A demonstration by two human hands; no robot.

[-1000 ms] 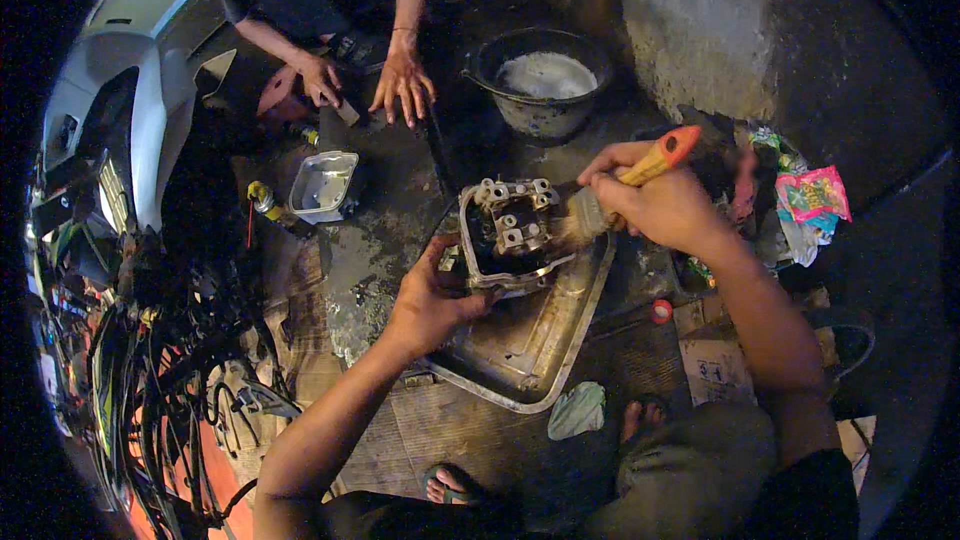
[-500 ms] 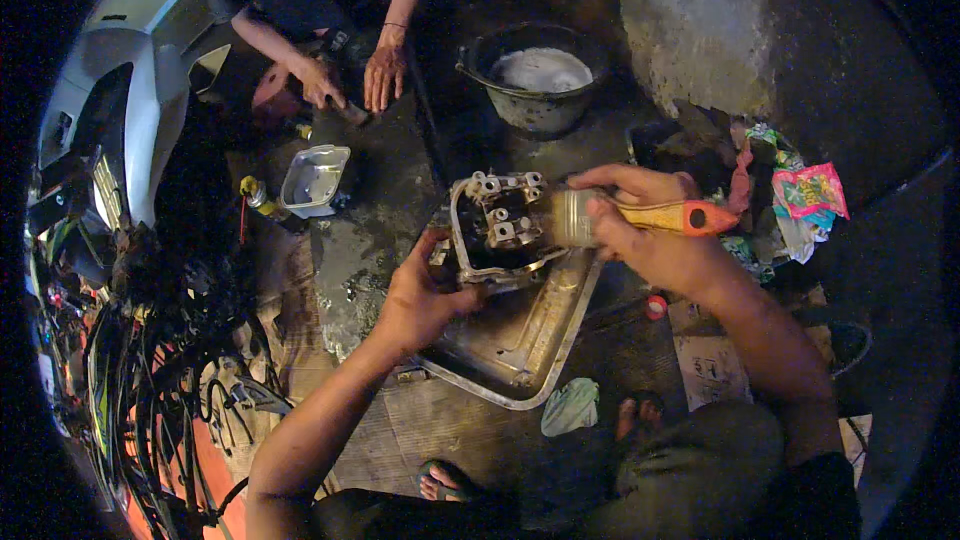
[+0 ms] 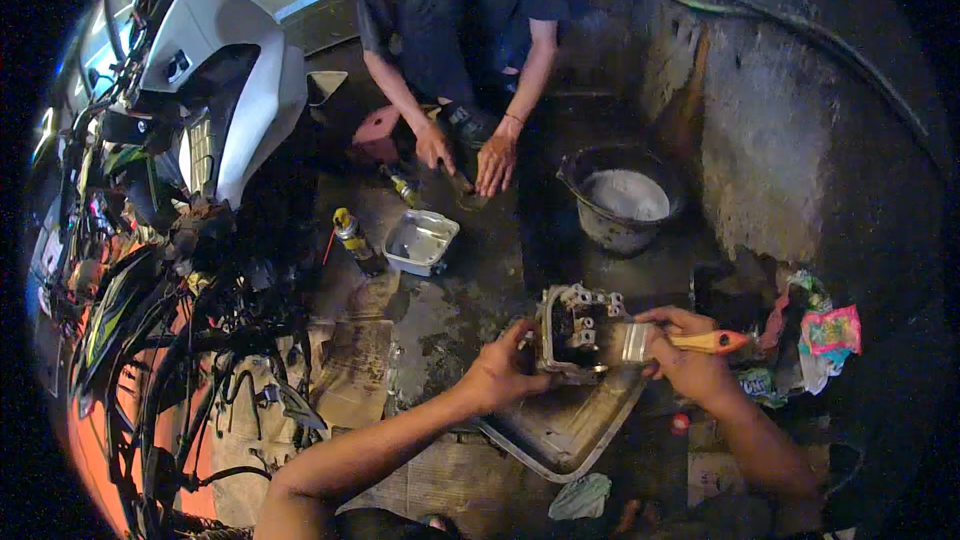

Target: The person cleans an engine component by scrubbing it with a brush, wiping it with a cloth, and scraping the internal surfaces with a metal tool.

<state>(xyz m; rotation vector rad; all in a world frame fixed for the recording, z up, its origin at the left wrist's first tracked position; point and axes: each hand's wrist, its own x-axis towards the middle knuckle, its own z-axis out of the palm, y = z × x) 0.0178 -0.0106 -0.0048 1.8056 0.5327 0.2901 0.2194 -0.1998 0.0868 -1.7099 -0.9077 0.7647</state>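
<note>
My left hand (image 3: 500, 372) grips the left side of a metal engine cylinder head (image 3: 586, 328), whose open, dark inside faces up. In my right hand (image 3: 692, 360) is a paintbrush (image 3: 706, 341) with an orange-yellow handle and a metal band. Its bristles meet the right side of the cylinder head; their tips are hard to make out. Both are held over a shallow metal tray (image 3: 590, 452), wet and dirty inside.
Across from me a person's hands (image 3: 492, 165) work low over the floor. A dark bucket (image 3: 612, 230) holds whitish liquid. Near the left stand a square metal container (image 3: 418, 265), a spray can (image 3: 352, 235) and a partly stripped motorbike (image 3: 265, 115). Wrappers (image 3: 830, 332) and a cloth (image 3: 580, 498) lie around.
My view has swung up and leftward, so the scene sits lower and further right, showing more of the other person and the motorbike. Both hands keep their holds; the brush stays against the cylinder head.
</note>
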